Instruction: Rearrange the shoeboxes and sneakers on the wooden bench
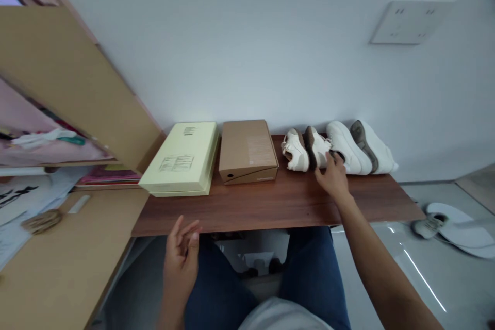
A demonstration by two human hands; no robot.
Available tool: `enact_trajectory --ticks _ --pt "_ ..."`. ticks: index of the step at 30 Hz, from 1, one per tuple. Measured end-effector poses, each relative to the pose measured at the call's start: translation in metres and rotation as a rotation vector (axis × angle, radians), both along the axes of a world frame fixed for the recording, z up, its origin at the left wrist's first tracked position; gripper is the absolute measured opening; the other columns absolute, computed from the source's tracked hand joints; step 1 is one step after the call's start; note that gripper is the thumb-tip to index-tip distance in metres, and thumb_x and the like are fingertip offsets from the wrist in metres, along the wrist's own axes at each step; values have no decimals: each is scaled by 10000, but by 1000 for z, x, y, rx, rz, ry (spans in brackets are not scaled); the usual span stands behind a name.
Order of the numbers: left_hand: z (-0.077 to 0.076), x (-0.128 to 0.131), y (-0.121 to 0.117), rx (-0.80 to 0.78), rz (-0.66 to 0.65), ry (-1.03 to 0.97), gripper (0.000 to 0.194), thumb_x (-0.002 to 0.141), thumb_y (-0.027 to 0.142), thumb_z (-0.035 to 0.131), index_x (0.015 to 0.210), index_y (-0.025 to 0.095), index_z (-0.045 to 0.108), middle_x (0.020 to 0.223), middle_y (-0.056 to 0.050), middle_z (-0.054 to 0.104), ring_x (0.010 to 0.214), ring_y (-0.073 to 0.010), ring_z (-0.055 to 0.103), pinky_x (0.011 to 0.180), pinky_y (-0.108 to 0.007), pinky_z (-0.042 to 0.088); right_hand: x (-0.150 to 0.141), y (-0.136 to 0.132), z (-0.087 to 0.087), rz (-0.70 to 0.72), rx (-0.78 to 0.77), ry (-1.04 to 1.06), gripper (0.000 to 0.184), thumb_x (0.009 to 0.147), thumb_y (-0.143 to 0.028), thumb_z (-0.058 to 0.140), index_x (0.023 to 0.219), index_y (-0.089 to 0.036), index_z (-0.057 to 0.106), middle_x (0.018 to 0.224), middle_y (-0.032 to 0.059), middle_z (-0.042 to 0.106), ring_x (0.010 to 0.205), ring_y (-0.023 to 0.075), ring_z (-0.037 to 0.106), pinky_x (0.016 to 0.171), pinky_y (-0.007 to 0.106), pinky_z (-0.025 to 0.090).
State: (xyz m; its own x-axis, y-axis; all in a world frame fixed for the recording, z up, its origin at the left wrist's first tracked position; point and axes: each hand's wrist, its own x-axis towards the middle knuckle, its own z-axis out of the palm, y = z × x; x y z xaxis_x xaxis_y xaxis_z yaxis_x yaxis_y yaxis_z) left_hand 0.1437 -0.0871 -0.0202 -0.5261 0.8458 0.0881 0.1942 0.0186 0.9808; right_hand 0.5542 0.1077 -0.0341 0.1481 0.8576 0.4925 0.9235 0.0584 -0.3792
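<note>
My right hand reaches over the dark wooden shelf and touches the row of shoes at the back. Its fingertips rest between a cream shoe with a brown sole and a white shoe; the fingers are partly hidden. Another cream shoe lies to the left, and another white shoe to the right. My left hand hangs low before the shelf edge, fingers loosely apart, holding nothing. A brown cardboard shoebox and a pale yellow box sit on the shelf's left half.
A light wooden desk with papers and a brush stands at left, under a slanted wooden panel. A white wall with a socket plate rises behind. A sneaker lies on the glossy floor at right. My blue-jeaned legs are below.
</note>
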Motion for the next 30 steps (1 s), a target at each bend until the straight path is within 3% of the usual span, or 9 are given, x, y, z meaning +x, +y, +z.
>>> enact_trajectory --ticks 3,7,9,12,14,18,23,30 --pt "2 -28 6 62 124 101 746 802 581 669 1414 218 446 1200 -136 671 1147 -254 636 1026 -438 483 -32 -29 19 30 176 22 630 863 -333 540 1441 -120 409 1519 256 307 1391 425 346 1042 641 383" --pt "6 -75 39 135 333 178 772 805 529 678 1429 157 414 1384 -198 543 1304 -277 521 1091 -432 421 -113 -68 48 287 300 42 573 907 -359 521 1452 -227 402 1553 173 314 1409 349 364 1080 579 389" --pt "9 -98 67 124 370 163 811 788 502 703 1443 141 391 1468 -219 453 1373 -288 448 1108 -418 400 -152 -69 57 421 256 -17 529 920 -376 521 1428 -248 446 1570 142 316 1437 338 328 1116 562 350" --pt "12 -128 111 126 363 104 861 768 498 722 1457 125 366 1464 -227 457 1381 -284 443 1142 -407 350 -188 -42 60 430 91 -149 542 920 -489 521 1406 -252 498 1580 134 333 1468 405 232 1138 650 222" --pt "11 -143 134 129 321 59 862 769 523 713 1452 121 374 1391 -213 537 1332 -273 502 1140 -402 352 -196 -17 56 393 -59 -231 672 894 -605 514 1450 -232 459 1569 165 356 1452 463 223 1103 715 186" --pt "-2 -157 154 100 278 -26 713 751 565 708 1315 157 552 1329 -169 611 1278 -278 555 1104 -405 409 -194 5 47 338 -227 -325 790 862 -731 454 1485 -245 421 1554 175 386 1414 494 266 1044 716 267" --pt "-20 -155 161 86 281 -168 516 773 568 666 1078 152 687 1167 -145 704 1183 -299 626 1051 -432 478 -185 -5 43 286 -213 -369 824 843 -776 432 1487 -261 423 1556 156 393 1404 482 290 1025 633 348" --pt "-22 -143 164 160 264 -175 507 794 534 655 1113 141 685 1208 -147 695 1185 -281 628 1071 -419 464 -180 10 42 276 -201 -374 816 848 -763 434 1483 -250 427 1545 157 408 1389 477 312 1010 625 366"
